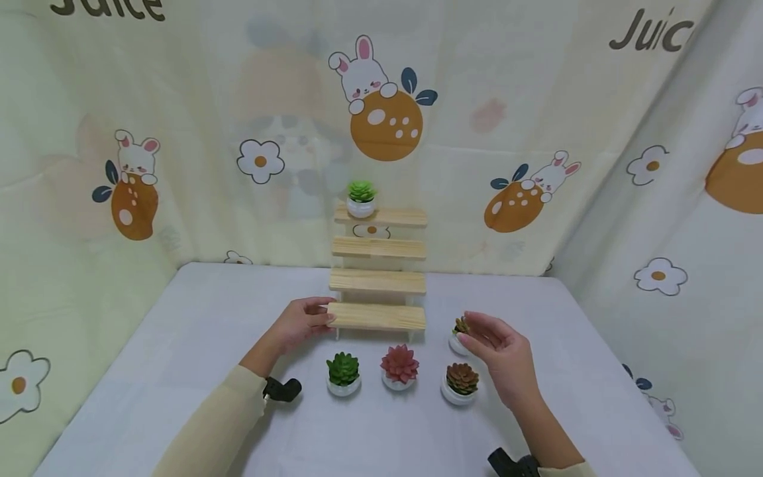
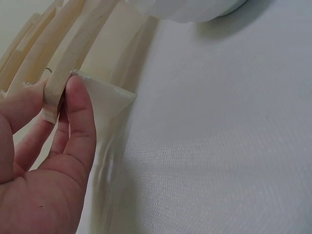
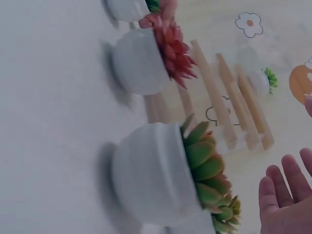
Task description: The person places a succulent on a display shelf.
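Observation:
A stepped wooden shelf [image 1: 377,281] with several light boards stands at the back of the table. My left hand [image 1: 305,322] pinches the left end of its lowest board [image 2: 73,58] between thumb and fingers. Beside the yellow-green succulent [image 1: 460,326] in a white pot, my right hand [image 1: 502,354] is held with fingers extended, hiding part of the plant in the head view. In the right wrist view these fingers [image 3: 287,187] are spread and hold nothing. Nearer the front are a brown-tipped succulent [image 1: 461,379], a red succulent [image 1: 399,366] and a dark green succulent [image 1: 343,370].
A bright green succulent [image 1: 361,199] in a white pot sits on the left of the top board. White cloth [image 1: 226,298] covers the table, and a printed curtain [image 1: 197,199] hangs behind it and along the sides.

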Tool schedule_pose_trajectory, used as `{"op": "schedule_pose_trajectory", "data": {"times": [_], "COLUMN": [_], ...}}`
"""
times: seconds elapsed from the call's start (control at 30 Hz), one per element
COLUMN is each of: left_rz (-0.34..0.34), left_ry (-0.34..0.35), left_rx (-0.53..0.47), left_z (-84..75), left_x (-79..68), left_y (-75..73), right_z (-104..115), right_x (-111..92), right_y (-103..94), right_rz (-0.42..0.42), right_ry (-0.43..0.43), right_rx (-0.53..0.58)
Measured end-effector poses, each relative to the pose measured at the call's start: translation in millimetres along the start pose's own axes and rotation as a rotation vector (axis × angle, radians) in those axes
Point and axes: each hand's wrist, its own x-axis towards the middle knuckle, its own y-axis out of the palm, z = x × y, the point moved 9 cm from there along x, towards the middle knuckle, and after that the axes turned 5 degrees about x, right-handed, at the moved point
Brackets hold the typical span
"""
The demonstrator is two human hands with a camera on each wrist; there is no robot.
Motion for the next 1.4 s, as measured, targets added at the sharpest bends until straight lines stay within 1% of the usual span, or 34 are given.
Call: {"op": "schedule_pose_trajectory", "data": {"times": [0.1, 0.17, 0.33, 0.4, 0.6, 0.73, 0.87, 0.97, 1.1, 1.4], "left_rz": [0.0, -0.002, 0.0, 0.0, 0.002, -0.006, 0.004, 0.012, 0.001, 0.002], "left_ry": [0.003, 0.006, 0.008, 0.006, 0.017, 0.011, 0.024, 0.031, 0.027, 0.029], "left_rx": [-0.013, -0.02, -0.014, -0.018, -0.03, -0.033, -0.04, -0.044, -0.055, -0.069], "left_z": [-1.6, -2.4, -1.1, 0.2, 0.8, 1.0, 0.2, 0.7, 2.0, 0.5], "left_x": [1.2, 1.7, 2.6, 2.6, 1.6, 0.7, -0.1, -0.1, 0.0, -1.3], "left_y": [2.4, 3.6, 4.3, 3.5, 1.7, 1.3, 2.2, 3.1, 2.1, 3.3], "right_z": [-7.3, -14.1, -33.5, -40.8, -56.9, -63.4, -69.4, -73.8, -78.1, -79.7], "right_x": [-9.6, -15.7, -29.3, -33.9, -42.8, -45.3, -47.0, -48.0, -47.9, -47.9], "right_y": [-6.3, -8.4, -10.1, -9.2, -6.4, -4.2, -4.1, -4.4, -4.4, -1.4], "right_rz": [-0.031, -0.039, -0.05, -0.046, -0.001, 0.035, 0.049, 0.049, 0.036, 0.023], "right_ry": [0.026, 0.062, 0.166, 0.204, 0.275, 0.288, 0.296, 0.309, 0.32, 0.322], "right_rx": [0.023, 0.034, -0.001, -0.011, 0.001, -0.023, -0.071, -0.077, -0.063, -0.062]}}
